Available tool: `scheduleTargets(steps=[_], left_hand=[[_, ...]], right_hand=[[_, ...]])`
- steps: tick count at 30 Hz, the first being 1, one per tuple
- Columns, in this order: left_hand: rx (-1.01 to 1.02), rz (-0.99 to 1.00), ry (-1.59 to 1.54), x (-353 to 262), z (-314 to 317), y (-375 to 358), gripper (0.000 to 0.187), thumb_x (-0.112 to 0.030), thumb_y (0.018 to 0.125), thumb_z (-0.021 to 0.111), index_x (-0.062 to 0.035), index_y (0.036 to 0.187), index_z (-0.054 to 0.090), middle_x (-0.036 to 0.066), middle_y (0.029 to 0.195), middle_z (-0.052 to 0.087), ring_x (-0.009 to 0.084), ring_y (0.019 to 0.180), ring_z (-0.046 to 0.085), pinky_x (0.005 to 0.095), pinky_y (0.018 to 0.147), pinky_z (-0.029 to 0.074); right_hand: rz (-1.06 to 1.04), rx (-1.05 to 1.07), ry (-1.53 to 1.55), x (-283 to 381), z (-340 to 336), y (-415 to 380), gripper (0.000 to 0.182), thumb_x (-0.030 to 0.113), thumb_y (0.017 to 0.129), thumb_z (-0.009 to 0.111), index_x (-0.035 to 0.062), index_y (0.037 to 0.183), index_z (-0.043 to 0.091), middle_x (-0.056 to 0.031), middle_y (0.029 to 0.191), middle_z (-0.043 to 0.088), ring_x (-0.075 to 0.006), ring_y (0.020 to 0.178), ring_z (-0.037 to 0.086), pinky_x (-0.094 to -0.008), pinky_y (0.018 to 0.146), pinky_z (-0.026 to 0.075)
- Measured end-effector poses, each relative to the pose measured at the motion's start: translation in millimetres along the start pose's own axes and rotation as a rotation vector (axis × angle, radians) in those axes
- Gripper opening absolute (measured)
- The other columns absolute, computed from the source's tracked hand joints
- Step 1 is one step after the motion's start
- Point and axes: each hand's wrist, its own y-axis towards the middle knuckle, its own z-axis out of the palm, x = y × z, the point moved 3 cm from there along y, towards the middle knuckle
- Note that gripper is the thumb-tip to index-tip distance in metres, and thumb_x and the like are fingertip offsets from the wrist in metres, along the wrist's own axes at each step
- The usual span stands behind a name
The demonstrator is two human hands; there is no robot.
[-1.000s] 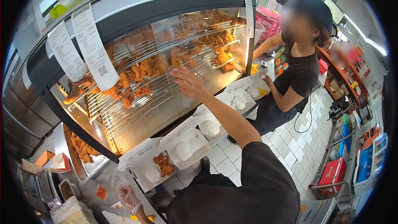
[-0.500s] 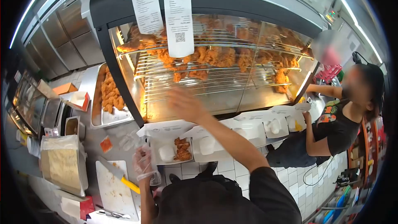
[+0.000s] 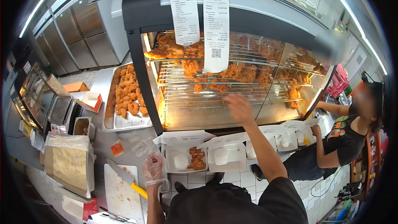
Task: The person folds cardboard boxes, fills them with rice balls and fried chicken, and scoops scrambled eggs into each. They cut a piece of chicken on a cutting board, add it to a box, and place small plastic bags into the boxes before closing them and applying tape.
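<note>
— Where to look now for the right hand [image 3: 239, 108]?
— In front of the cabinet [image 3: 143, 83], near the lower rack [image 3: 178, 104], left of the seam [image 3: 269, 83]. One second ago, seen about at the seam.
— Holding something?
— Nothing visible in it; loosely spread, with fingers stretched, though blurred.
— And the left hand [image 3: 154, 168]?
— Gloved, just beside the box [image 3: 185, 137], over the edge of the bench [image 3: 143, 137]. Fingers curled; not possible to tell if gripping anything.
— Where to find the chicken [image 3: 210, 87]?
— On the racks inside the cabinet, above and left of the right fingertips. Also in the box, next to a white lump [image 3: 181, 161], same as before.
— Anything else different?
— Looking further left now: more to see of the tray [image 3: 129, 122], the board [image 3: 112, 195] and the knife [image 3: 125, 175].
</note>
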Motion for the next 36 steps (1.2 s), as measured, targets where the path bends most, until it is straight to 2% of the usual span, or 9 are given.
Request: scheduleTargets(steps=[9, 11, 15, 17, 19, 23, 27, 33, 36], left_hand=[[0.413, 0.425, 0.185, -165, 48, 52, 0.027, -0.025, 0.089, 0.064, -0.0075, 0.11, 0.062, 0.012, 0.092, 0.068, 0.0279, 0.079, 0.066, 0.0377, 0.073, 0.052], [0.365, 0.906, 0.11, -209, 72, 54, 0.025, -0.019, 0.088, 0.061, -0.0043, 0.108, 0.062, 0.014, 0.098, 0.066, 0.0344, 0.088, 0.062, 0.0426, 0.075, 0.05], [0.318, 1.377, 0.073, -307, 144, 76, 0.022, -0.003, 0.077, 0.056, -0.0032, 0.098, 0.059, 0.015, 0.09, 0.063, 0.0374, 0.085, 0.059, 0.0473, 0.076, 0.047], [0.038, 1.38, 0.099, -362, 169, 95, 0.022, 0.001, 0.071, 0.054, -0.0048, 0.093, 0.057, 0.015, 0.086, 0.062, 0.0352, 0.08, 0.059, 0.0467, 0.074, 0.046], [0.02, 1.113, 0.554, -411, 191, 115, 0.021, -0.001, 0.073, 0.055, -0.0039, 0.093, 0.058, 0.015, 0.087, 0.063, 0.0328, 0.083, 0.061, 0.0436, 0.075, 0.047], [0.128, 0.781, 0.814, -428, 254, 221, 0.024, -0.011, 0.079, 0.054, -0.0056, 0.101, 0.062, 0.015, 0.097, 0.065, 0.028, 0.091, 0.063, 0.0411, 0.081, 0.048], [0.221, 0.738, 0.924, -445, 277, 282, 0.029, -0.02, 0.082, 0.057, -0.0071, 0.107, 0.062, 0.014, 0.105, 0.065, 0.0274, 0.096, 0.062, 0.0407, 0.084, 0.049], [0.289, 0.77, 0.812, -440, 274, 291, 0.038, -0.033, 0.085, 0.06, -0.0095, 0.116, 0.064, 0.013, 0.116, 0.064, 0.0265, 0.102, 0.062, 0.0402, 0.088, 0.05], [0.25, 0.721, 1.083, -453, 269, 261, 0.035, -0.028, 0.088, 0.058, -0.0096, 0.117, 0.063, 0.011, 0.118, 0.064, 0.0248, 0.103, 0.062, 0.0394, 0.086, 0.051]], right_hand=[[0.795, -0.142, -0.43, 23, -32, -16, 0.025, 0.008, 0.081, 0.069, 0.0195, 0.101, 0.06, -0.0059, 0.107, 0.053, -0.0291, 0.098, 0.048, -0.0453, 0.086, 0.032], [0.935, -0.094, -0.499, 12, -42, -30, 0.024, 0.008, 0.081, 0.069, 0.0189, 0.101, 0.061, -0.0065, 0.106, 0.051, -0.029, 0.098, 0.047, -0.0446, 0.086, 0.031], [0.868, -0.258, -0.334, 29, -83, -22, 0.022, 0.003, 0.079, 0.067, 0.0146, 0.096, 0.06, -0.0071, 0.093, 0.053, -0.0294, 0.093, 0.047, -0.0423, 0.082, 0.031], [0.864, -0.238, -0.133, 53, -102, -35, 0.019, 0.003, 0.078, 0.066, 0.0111, 0.093, 0.058, -0.007, 0.084, 0.053, -0.0295, 0.087, 0.048, -0.0414, 0.078, 0.032], [0.865, -0.242, -0.083, 75, -118, -57, 0.02, 0.002, 0.077, 0.068, 0.0091, 0.092, 0.057, -0.0066, 0.081, 0.053, -0.0287, 0.082, 0.049, -0.0412, 0.076, 0.033], [1.129, -0.126, 0.078, 107, -154, -108, 0.023, 0.001, 0.077, 0.069, 0.0056, 0.095, 0.054, -0.0084, 0.085, 0.054, -0.0266, 0.08, 0.05, -0.038, 0.073, 0.038], [1.453, -0.108, 0.17, 105, -181, -162, 0.028, -0.001, 0.077, 0.069, 0.0032, 0.101, 0.054, -0.007, 0.082, 0.053, -0.0216, 0.075, 0.051, -0.0327, 0.067, 0.041], [1.548, -0.034, 0.275, 80, -198, -186, 0.029, -0.002, 0.078, 0.068, 0.0026, 0.104, 0.054, -0.0067, 0.078, 0.054, -0.0192, 0.071, 0.052, -0.032, 0.068, 0.044], [1.534, -0.005, 0.349, 66, -192, -179, 0.03, -0.001, 0.079, 0.068, 0.0031, 0.105, 0.054, -0.0065, 0.077, 0.055, -0.0189, 0.071, 0.054, -0.032, 0.069, 0.045]])
